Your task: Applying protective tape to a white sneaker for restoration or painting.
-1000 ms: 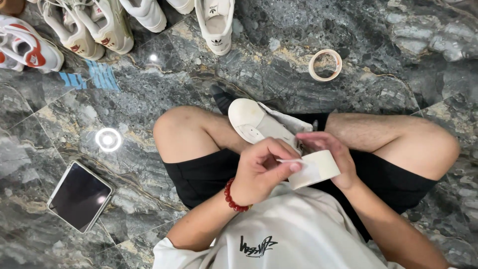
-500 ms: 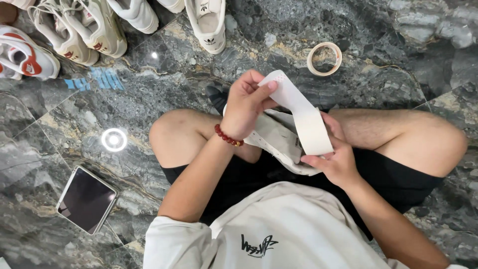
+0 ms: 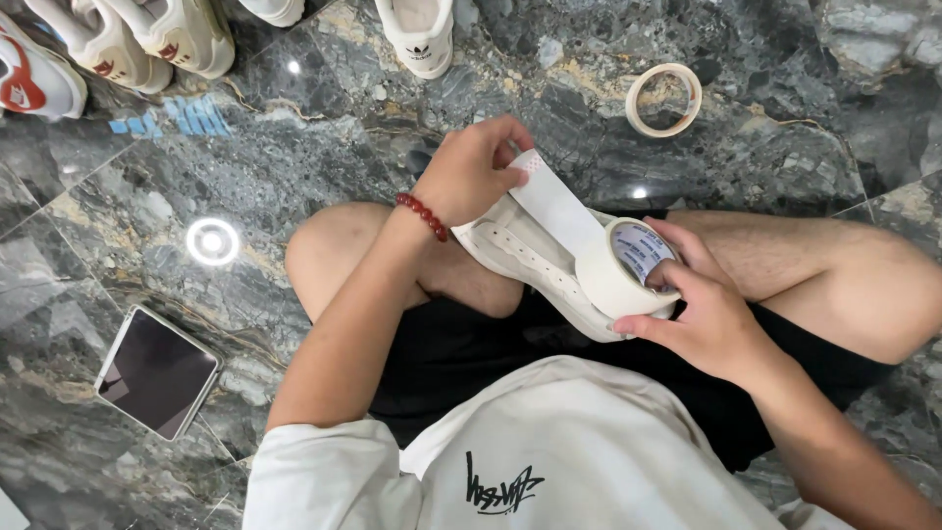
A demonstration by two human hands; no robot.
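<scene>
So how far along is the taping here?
Done: a strip is pulled off the white tape roll. In hand: the left hand pinches the strip's end while the right hand holds the roll. Left: no tape shows on the white shoe in the lap.

A dark-screened tablet with a pale frame lies flat on the marble floor, screen blank (reflecting only faint light). Small blue label strips sit above it, near the shoes.
</scene>
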